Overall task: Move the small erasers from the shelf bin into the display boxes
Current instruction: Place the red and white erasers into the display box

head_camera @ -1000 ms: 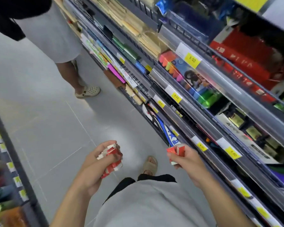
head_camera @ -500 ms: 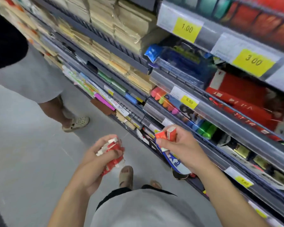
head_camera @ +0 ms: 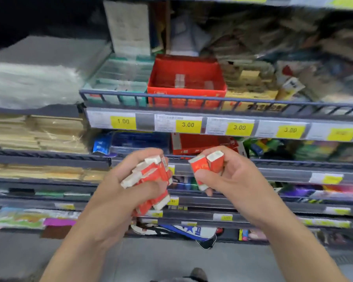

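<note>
The left hand [head_camera: 118, 192] is curled round a thick bunch of small white erasers in red paper sleeves [head_camera: 149, 180], thumb laid across the front of the bunch and several white ends poking out above and below the fingers. The right hand [head_camera: 230, 180] grips two more red-sleeved erasers [head_camera: 207, 165], side by side and upright, thumb pressed on the nearer one. Both hands are held close together in front of the shelving, near but not touching each other.

Above them, on the upper shelf behind a dark blue wire rail [head_camera: 212, 102] at its front edge, stands an open red cardboard display box [head_camera: 186, 78]; only a little clear tape shows on its bare inner floor. The rail crosses the lower part of the box's front wall. Just left of the box lies a stack of clear and teal plastic cases [head_camera: 120, 78]; just right of it sits a yellowish box of blurred goods [head_camera: 251, 82]. Under the rail runs a strip of yellow price tags [head_camera: 188, 125] reading 1.00 and 3.00.

On the shelf below, right behind the raised hands, lie a blue packet [head_camera: 130, 141] and another red carton [head_camera: 194, 144], partly hidden by the fingers. To the left are stacks of brown paper envelopes [head_camera: 39, 131]. Lower shelves hold blurred coloured stock; grey floor [head_camera: 18, 255] shows at the bottom
</note>
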{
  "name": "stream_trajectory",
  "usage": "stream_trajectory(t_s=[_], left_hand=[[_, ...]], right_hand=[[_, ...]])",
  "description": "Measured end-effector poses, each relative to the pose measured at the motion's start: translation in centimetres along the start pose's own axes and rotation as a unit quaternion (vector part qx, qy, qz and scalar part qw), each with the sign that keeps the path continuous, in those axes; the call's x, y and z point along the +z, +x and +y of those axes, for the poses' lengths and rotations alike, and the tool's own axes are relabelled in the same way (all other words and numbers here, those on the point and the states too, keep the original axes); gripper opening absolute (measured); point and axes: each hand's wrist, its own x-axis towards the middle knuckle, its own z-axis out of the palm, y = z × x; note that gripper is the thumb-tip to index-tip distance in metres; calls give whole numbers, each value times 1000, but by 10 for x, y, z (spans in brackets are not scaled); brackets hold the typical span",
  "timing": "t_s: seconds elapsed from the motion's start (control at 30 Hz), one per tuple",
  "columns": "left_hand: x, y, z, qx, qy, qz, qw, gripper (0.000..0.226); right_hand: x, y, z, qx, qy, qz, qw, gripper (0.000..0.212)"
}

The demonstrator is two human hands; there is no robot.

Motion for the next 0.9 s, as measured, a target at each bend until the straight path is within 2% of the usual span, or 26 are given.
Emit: stream_trajectory(t_s=[0.2, 0.43, 0.73, 0.9], left_hand=[[24, 22, 49, 65, 20, -93, 993, 61], [34, 35, 75, 116, -9, -138, 984, 57], [24, 44, 91, 135, 6, -126, 983, 60], [16, 49, 95, 133, 1, -126, 983, 63]], right_hand=[[-24, 8, -51, -82, 3, 49, 995, 24], [-24, 32, -87, -140, -27, 77, 987, 22], [-9, 60, -100, -183, -78, 91, 976, 13], [-9, 71, -102, -189, -74, 68, 977, 14]])
